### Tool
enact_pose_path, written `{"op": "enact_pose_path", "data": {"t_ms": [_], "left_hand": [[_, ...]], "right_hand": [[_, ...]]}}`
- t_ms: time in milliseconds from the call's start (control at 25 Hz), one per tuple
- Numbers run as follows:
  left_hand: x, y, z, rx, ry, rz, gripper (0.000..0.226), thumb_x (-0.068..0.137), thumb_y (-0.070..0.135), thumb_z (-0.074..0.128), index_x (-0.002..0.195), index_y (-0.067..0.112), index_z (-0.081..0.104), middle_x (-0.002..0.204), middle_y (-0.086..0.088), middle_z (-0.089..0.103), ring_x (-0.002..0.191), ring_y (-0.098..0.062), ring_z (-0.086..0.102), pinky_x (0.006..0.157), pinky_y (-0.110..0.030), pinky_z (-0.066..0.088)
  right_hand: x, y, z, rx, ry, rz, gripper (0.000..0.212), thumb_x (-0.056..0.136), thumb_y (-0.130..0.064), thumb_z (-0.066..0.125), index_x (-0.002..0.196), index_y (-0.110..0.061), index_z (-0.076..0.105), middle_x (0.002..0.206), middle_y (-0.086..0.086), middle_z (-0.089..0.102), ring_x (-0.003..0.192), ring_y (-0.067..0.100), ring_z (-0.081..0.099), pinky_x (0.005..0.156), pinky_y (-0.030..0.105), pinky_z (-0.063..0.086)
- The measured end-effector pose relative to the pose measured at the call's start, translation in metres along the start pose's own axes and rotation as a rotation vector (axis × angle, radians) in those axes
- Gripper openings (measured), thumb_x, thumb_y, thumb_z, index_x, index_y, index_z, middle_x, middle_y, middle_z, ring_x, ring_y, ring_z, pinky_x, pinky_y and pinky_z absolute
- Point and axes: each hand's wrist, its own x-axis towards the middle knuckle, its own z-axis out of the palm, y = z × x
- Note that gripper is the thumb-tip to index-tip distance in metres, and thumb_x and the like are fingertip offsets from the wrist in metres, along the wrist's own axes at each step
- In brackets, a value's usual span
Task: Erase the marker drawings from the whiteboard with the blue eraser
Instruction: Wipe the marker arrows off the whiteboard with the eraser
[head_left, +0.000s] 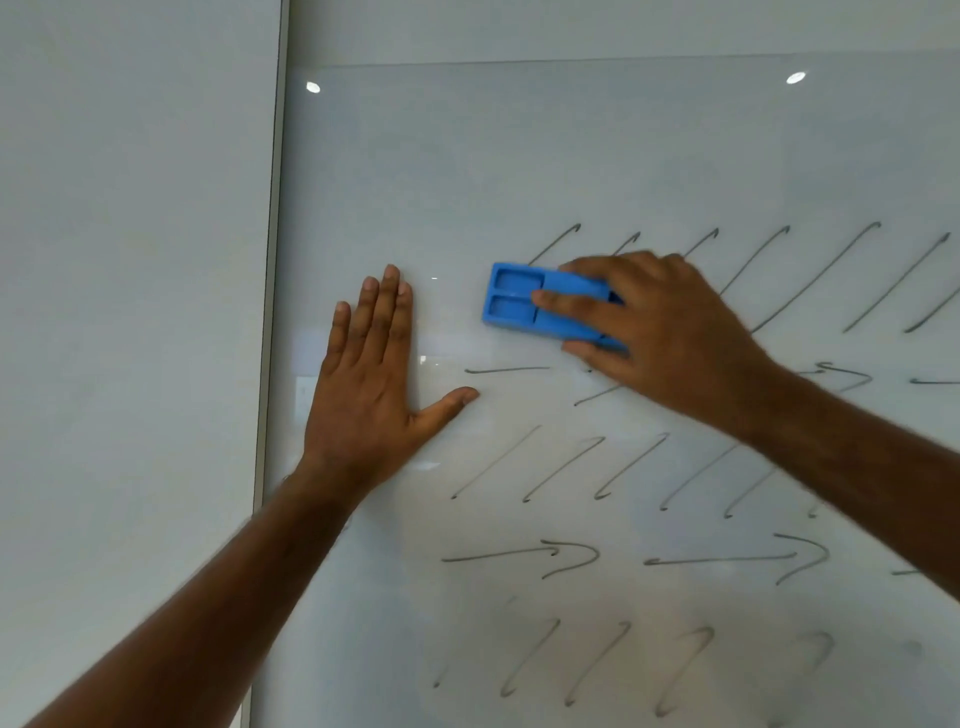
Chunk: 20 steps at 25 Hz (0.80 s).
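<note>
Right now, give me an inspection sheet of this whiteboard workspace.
Surface: whiteboard, glossy, upper area bare.
Job's things: blue eraser pressed on the board at the top row of marker drawings; rows of slanted strokes and arrows remain below and to the right.
Clutter: nothing seen.
Hands: left hand flat on the board, fingers spread; right hand gripping the eraser.
Cables: nothing seen.
Surroundings: metal frame edge, plain wall left of it, two light reflections.

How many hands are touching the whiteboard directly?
1: the left hand lies flat on the whiteboard near its left edge; the right hand grips the blue eraser instead.
</note>
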Motion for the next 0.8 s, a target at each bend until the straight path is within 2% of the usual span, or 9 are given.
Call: {"op": "enact_pose_path", "data": {"t_ms": [160,280,360,560,680,800], "left_hand": [[0.001,-0.001,-0.002,0.012,-0.020,-0.003,0.109,0.101,0.081,0.036,0.173,0.004,0.010,0.183,-0.011,0.005,0.170,-0.026,0.001,0.138,-0.051,0.008],[0.000,0.000,-0.003,0.013,-0.023,-0.006,0.110,0.101,0.083,0.032,0.173,0.004,0.010,0.183,-0.011,0.004,0.170,-0.026,0.001,0.138,-0.050,0.006],[0.000,0.000,-0.003,0.010,-0.025,-0.013,0.110,0.100,0.084,0.030,0.173,0.004,0.009,0.183,-0.010,0.004,0.170,-0.025,0.000,0.139,-0.048,0.004],[-0.001,-0.001,-0.001,0.001,0.009,0.001,0.108,0.101,0.082,0.034,0.172,0.002,0.015,0.182,-0.014,0.010,0.170,-0.028,0.006,0.138,-0.049,0.007],[-0.001,-0.002,-0.002,-0.007,0.003,0.001,0.109,0.101,0.082,0.033,0.173,0.002,0.014,0.183,-0.013,0.009,0.170,-0.028,0.005,0.138,-0.049,0.007],[-0.001,-0.001,-0.002,-0.002,-0.002,0.001,0.109,0.101,0.083,0.032,0.173,0.002,0.013,0.183,-0.013,0.008,0.170,-0.028,0.004,0.138,-0.051,0.008]], "right_hand": [[0.023,0.039,-0.009,0.016,0.031,0.157,0.050,0.103,-0.042,0.058,0.151,-0.027,0.052,0.142,0.012,0.057,0.118,0.036,0.055,0.091,0.053,0.047],[0.042,0.037,-0.004,0.046,0.077,0.249,0.051,0.101,-0.041,0.063,0.150,-0.028,0.053,0.142,0.010,0.057,0.119,0.035,0.055,0.095,0.054,0.047],[0.051,0.017,0.004,0.059,0.094,0.220,0.051,0.100,-0.039,0.063,0.149,-0.027,0.056,0.140,0.010,0.058,0.116,0.036,0.056,0.092,0.053,0.048],[0.022,-0.034,0.017,0.031,0.019,-0.021,0.049,0.100,-0.037,0.053,0.148,-0.025,0.056,0.139,0.013,0.060,0.113,0.034,0.061,0.084,0.050,0.051],[-0.003,-0.022,0.008,0.017,-0.004,-0.078,0.049,0.101,-0.038,0.052,0.148,-0.024,0.056,0.140,0.014,0.060,0.111,0.034,0.061,0.084,0.050,0.051],[-0.008,0.013,-0.005,-0.001,-0.006,-0.015,0.050,0.100,-0.039,0.056,0.148,-0.024,0.055,0.139,0.016,0.059,0.112,0.035,0.059,0.088,0.050,0.047]]}}
